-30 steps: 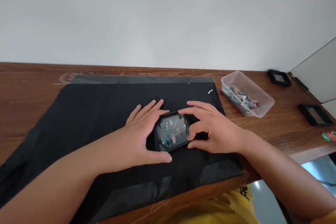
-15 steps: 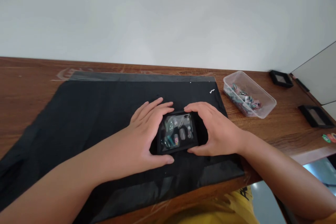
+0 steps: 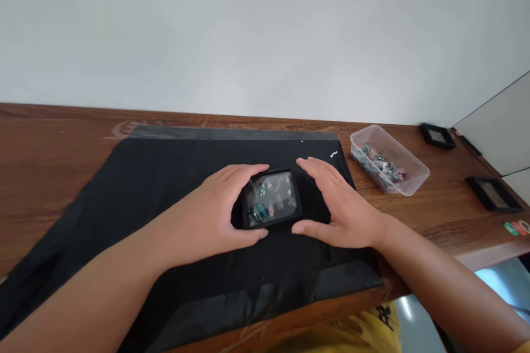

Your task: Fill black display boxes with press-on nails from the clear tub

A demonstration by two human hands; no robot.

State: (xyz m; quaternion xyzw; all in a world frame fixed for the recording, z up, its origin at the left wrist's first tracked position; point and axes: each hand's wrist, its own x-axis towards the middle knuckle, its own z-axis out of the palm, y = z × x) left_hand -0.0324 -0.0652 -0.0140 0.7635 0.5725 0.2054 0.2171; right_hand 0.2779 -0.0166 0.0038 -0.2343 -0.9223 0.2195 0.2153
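Resting on black cloth (image 3: 165, 187) at desk centre: small black box (image 3: 271, 199) with clear lid, tiny coloured pieces visible inside, possibly press-on nails, too small to tell. Flanked by both hands. Left hand (image 3: 215, 210) curled against box's left side, fingers over far edge, thumb at near corner, touching. Right hand (image 3: 337, 204) just right of box, fingers spread and extended, thumb near lower right corner; contact unclear. Further right on wooden desk (image 3: 434, 204): clear plastic tub (image 3: 389, 160) of mixed small pieces; two black frames (image 3: 438, 135) (image 3: 492, 193) well apart.
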